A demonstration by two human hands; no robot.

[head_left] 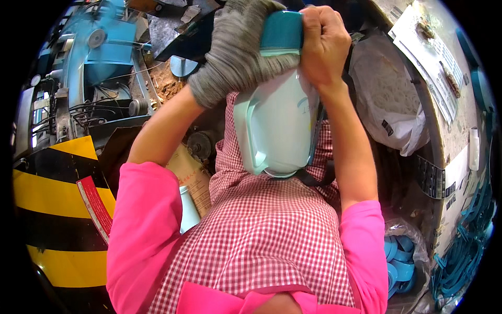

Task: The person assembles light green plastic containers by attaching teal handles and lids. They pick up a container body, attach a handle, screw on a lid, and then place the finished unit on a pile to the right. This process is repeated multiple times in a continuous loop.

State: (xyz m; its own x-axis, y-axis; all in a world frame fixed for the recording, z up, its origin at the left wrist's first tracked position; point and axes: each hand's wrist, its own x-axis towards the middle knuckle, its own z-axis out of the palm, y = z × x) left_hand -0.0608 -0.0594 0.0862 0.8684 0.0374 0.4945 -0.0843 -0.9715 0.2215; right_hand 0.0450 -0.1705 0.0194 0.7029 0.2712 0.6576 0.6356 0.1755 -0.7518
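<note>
A pale mint plastic jug point(293, 118) with a side handle point(251, 136) rests tilted between my lap and my hands, its base toward me. On its far end sits a teal lid point(281, 32). My left hand point(238, 49), in a grey knit glove, is wrapped round the jug's neck just below the lid, thumb across its front. Bare, my right hand point(325, 46) is closed against the lid's right side, the thumb along its edge. What lies inside the curled right fingers is hidden. A dark strip point(316, 137) runs along the jug's right side.
At left stand blue machinery point(107, 47) and a yellow-black striped panel point(63, 209). To the right are a plastic bag of pale rings point(387, 94) and a worktop with papers point(426, 57). Teal parts fill a bag point(400, 261) at lower right. A white cylinder point(188, 209) stands beside my left arm.
</note>
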